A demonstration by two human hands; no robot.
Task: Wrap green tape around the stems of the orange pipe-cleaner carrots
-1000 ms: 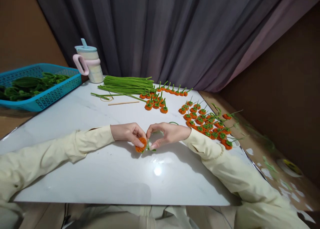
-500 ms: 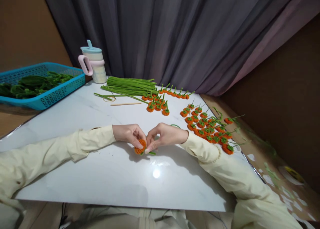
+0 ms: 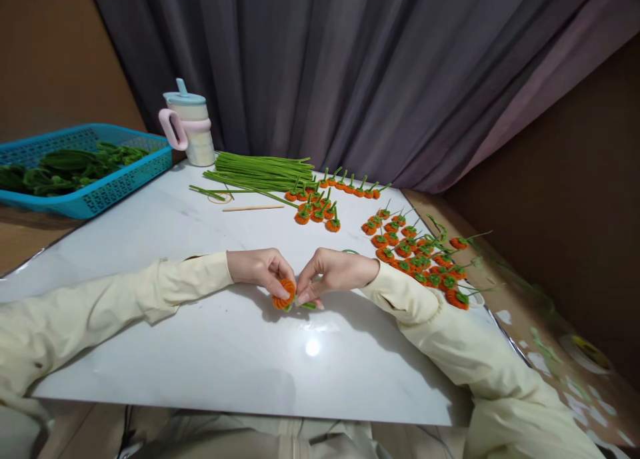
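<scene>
Between thumb and fingers my left hand (image 3: 267, 270) pinches a small orange pipe-cleaner pumpkin (image 3: 284, 296), its ribbed side turned up toward me. Close against it, my right hand (image 3: 333, 273) has thumb and forefinger pressed together at the pumpkin's green stem (image 3: 309, 305), which sticks out to the right below the fingers. Both hands hover just over the white marbled table (image 3: 210, 359). What lies under the right fingertips is partly hidden.
Finished-looking orange pumpkins (image 3: 403, 249) cluster at right; more stand behind, beside green pipe cleaners (image 3: 260, 172). A thin wooden stick (image 3: 253, 209) lies in front. At left are a tumbler (image 3: 200, 145) and a blue basket (image 3: 85, 209) of green pieces. Paper scraps (image 3: 540, 363) litter the right side.
The right fingers have closed in on the pumpkin's stem, more curled than before. The pumpkin has turned slightly in my left hand, showing more green at its lower edge.
</scene>
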